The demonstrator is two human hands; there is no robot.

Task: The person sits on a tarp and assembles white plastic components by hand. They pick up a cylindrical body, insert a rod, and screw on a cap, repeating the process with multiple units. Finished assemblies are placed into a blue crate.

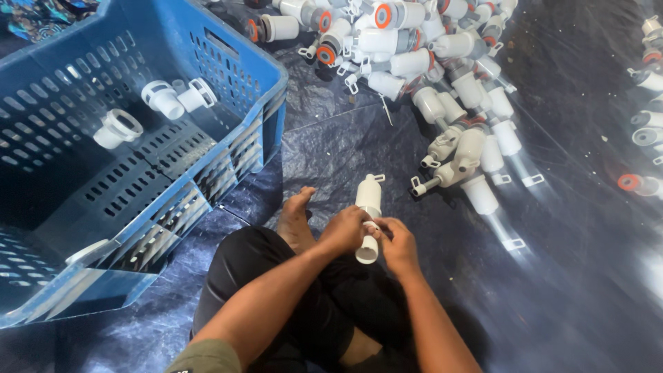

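I hold a white plastic tube-shaped fitting (368, 200) over my lap, its open end toward me. My left hand (344, 230) wraps its middle, and my right hand (396, 242) pinches it near the lower end (367, 251). Beyond my hands lies a big pile of similar white fittings (442, 76), some with orange rings and grey collars. My bare foot (296, 217) rests on the dark sheet just left of my hands.
A blue slotted plastic crate (228, 76) stands at the left, holding three white fittings (178, 98). More fittings (649, 131) lie along the right edge. A dark blue plastic sheet (566, 276) covers the floor.
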